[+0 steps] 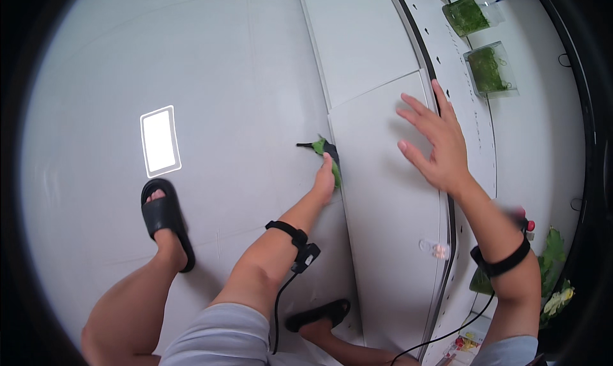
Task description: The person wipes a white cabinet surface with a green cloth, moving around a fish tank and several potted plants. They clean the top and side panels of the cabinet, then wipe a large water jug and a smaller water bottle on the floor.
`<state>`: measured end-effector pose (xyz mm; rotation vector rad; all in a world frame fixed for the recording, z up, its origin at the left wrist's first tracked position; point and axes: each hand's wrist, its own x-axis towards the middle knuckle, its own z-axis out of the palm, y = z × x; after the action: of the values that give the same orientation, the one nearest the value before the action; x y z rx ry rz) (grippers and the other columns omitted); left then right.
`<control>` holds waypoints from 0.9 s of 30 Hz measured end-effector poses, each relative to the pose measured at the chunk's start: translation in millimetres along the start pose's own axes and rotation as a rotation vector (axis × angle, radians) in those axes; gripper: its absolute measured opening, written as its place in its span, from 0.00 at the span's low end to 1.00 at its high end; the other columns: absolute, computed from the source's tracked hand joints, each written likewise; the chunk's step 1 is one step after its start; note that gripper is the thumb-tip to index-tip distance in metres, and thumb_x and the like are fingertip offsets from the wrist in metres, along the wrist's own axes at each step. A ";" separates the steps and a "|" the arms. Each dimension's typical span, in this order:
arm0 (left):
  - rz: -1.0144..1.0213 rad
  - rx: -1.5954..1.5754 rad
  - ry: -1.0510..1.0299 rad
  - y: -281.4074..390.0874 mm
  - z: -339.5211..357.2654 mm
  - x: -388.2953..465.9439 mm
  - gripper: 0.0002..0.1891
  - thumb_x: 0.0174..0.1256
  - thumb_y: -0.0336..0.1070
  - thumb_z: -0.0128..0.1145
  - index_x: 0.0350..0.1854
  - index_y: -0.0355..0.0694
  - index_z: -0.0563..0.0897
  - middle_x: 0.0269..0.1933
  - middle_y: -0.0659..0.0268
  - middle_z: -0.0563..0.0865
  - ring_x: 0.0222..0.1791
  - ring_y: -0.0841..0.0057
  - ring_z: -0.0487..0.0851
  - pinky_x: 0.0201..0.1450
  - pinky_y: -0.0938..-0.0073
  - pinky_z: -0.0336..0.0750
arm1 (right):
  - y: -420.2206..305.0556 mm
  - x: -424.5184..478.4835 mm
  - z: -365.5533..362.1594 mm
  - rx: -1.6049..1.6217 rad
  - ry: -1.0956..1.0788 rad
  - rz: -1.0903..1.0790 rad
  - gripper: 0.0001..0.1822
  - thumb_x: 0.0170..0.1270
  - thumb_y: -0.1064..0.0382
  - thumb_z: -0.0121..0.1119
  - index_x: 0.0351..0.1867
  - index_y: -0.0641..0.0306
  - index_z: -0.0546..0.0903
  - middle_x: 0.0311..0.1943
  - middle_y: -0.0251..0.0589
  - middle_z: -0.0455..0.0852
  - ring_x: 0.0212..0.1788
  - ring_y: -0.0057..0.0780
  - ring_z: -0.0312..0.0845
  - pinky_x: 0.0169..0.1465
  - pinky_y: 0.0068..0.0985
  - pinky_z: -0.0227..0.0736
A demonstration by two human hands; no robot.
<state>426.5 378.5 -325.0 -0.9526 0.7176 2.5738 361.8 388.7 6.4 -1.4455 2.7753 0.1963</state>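
My left hand [325, 179] reaches low to the floor at the foot of the white cabinet. It is closed around a limp green and black item [331, 151]; whether this is a leaf or cloth I cannot tell. A thin dark end of it points left over the floor, and my fingers hide part of it. Higher up, my right hand [438, 148] is spread with nothing in it. It is beside the black front edge of the counter, above the white cabinet door [388, 184]; whether a fingertip touches the edge is unclear.
Clear containers of green plants [488, 69] stand on the white counter [531, 141]. Leafy stems [553, 265] are behind my right arm. A small clear fitting [435, 249] is on the cabinet's edge. Cables hang from both arm straps. Black slides [165, 217] are on my feet.
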 end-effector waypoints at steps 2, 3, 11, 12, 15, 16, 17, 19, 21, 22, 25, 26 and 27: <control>0.049 -0.163 -0.031 -6.3 12.9 33.1 0.48 0.66 0.73 0.35 0.70 0.29 0.56 0.70 0.55 0.63 0.69 0.65 0.61 0.71 0.68 0.52 | 0.9 2.9 -2.7 0.083 0.013 -0.012 0.22 0.54 0.51 0.61 0.50 0.55 0.82 0.61 0.35 0.76 0.73 0.53 0.48 0.69 0.57 0.44; 0.078 -0.253 -0.029 -7.6 12.0 48.5 0.48 0.65 0.73 0.34 0.71 0.30 0.56 0.70 0.56 0.63 0.69 0.65 0.61 0.71 0.68 0.52 | 2.4 7.1 0.1 0.131 0.009 -0.037 0.22 0.54 0.52 0.61 0.50 0.55 0.82 0.60 0.35 0.77 0.73 0.54 0.48 0.68 0.57 0.44; 0.217 -0.381 -0.302 62.5 16.8 78.6 0.46 0.64 0.74 0.35 0.69 0.35 0.60 0.64 0.58 0.71 0.64 0.65 0.70 0.65 0.59 0.65 | 16.8 3.2 -3.6 0.259 0.055 -0.066 0.19 0.54 0.53 0.58 0.46 0.57 0.84 0.54 0.36 0.82 0.71 0.57 0.54 0.68 0.53 0.44; 0.218 -0.400 -0.294 52.6 16.5 71.8 0.46 0.64 0.74 0.35 0.69 0.36 0.61 0.64 0.58 0.72 0.63 0.65 0.70 0.65 0.58 0.65 | 17.2 5.3 -3.0 0.271 0.065 -0.074 0.19 0.54 0.52 0.58 0.46 0.57 0.84 0.53 0.36 0.83 0.71 0.57 0.54 0.67 0.52 0.44; -0.016 -0.376 -0.205 -0.6 19.2 19.6 0.45 0.64 0.74 0.35 0.70 0.37 0.61 0.67 0.60 0.69 0.66 0.65 0.67 0.65 0.57 0.65 | 20.5 4.5 -0.8 0.297 0.079 -0.077 0.19 0.55 0.51 0.57 0.45 0.58 0.85 0.52 0.37 0.84 0.70 0.58 0.55 0.67 0.52 0.44; -0.124 -0.340 -0.192 -20.0 22.8 -9.3 0.46 0.64 0.74 0.35 0.70 0.37 0.60 0.69 0.61 0.67 0.67 0.65 0.65 0.67 0.59 0.63 | 23.2 3.1 -1.5 0.298 0.079 -0.073 0.19 0.56 0.51 0.57 0.44 0.58 0.85 0.52 0.37 0.84 0.70 0.58 0.55 0.67 0.51 0.44; -0.203 -0.230 -0.127 -66.0 11.4 -15.8 0.46 0.65 0.73 0.35 0.72 0.37 0.57 0.71 0.62 0.64 0.70 0.66 0.59 0.71 0.63 0.56 | 22.6 3.1 -1.6 0.315 0.083 -0.074 0.19 0.56 0.51 0.56 0.44 0.59 0.85 0.52 0.37 0.84 0.70 0.58 0.55 0.68 0.52 0.44; -0.117 -0.081 -0.134 -146.4 2.6 -50.6 0.46 0.65 0.73 0.36 0.71 0.35 0.58 0.71 0.62 0.63 0.71 0.69 0.59 0.72 0.66 0.52 | 24.9 3.5 1.6 0.354 0.095 -0.075 0.19 0.57 0.52 0.55 0.44 0.59 0.85 0.51 0.37 0.84 0.70 0.58 0.55 0.68 0.52 0.43; -0.127 0.016 -0.122 -165.6 1.4 -62.0 0.47 0.65 0.74 0.35 0.72 0.35 0.56 0.72 0.62 0.60 0.71 0.69 0.56 0.73 0.68 0.49 | 26.2 0.1 3.2 0.364 0.099 -0.062 0.19 0.58 0.52 0.54 0.44 0.60 0.85 0.50 0.38 0.85 0.70 0.58 0.55 0.69 0.51 0.42; -0.180 0.033 -0.077 -135.0 13.9 -73.4 0.47 0.65 0.73 0.34 0.72 0.34 0.56 0.73 0.62 0.59 0.72 0.69 0.55 0.73 0.68 0.48 | 28.6 -2.3 3.1 0.367 0.103 -0.052 0.19 0.58 0.53 0.54 0.44 0.61 0.85 0.50 0.38 0.85 0.70 0.58 0.55 0.70 0.51 0.42; 0.009 -0.042 -0.070 -74.2 17.1 -35.8 0.46 0.67 0.72 0.32 0.72 0.34 0.56 0.72 0.61 0.60 0.71 0.68 0.56 0.73 0.69 0.49 | 23.0 1.8 2.5 0.403 0.110 -0.070 0.20 0.60 0.52 0.51 0.44 0.63 0.85 0.50 0.40 0.85 0.70 0.58 0.56 0.71 0.48 0.43; -0.059 -0.148 -0.119 -44.8 17.3 -22.6 0.45 0.67 0.72 0.32 0.72 0.34 0.56 0.72 0.60 0.61 0.70 0.68 0.58 0.72 0.69 0.49 | 21.1 1.5 3.2 0.415 0.101 -0.068 0.21 0.61 0.51 0.51 0.44 0.63 0.85 0.49 0.41 0.85 0.70 0.58 0.55 0.71 0.47 0.43; -0.125 -0.249 -0.172 -20.6 18.0 -17.6 0.45 0.67 0.72 0.32 0.71 0.33 0.56 0.71 0.58 0.62 0.70 0.67 0.59 0.72 0.69 0.50 | 19.7 3.1 1.7 0.424 0.100 -0.064 0.21 0.61 0.51 0.50 0.45 0.63 0.85 0.49 0.41 0.85 0.70 0.58 0.55 0.71 0.46 0.44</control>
<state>439.1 403.5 -308.6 -0.8026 0.2876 2.6333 343.8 397.6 6.7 -1.4556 2.6144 -0.4481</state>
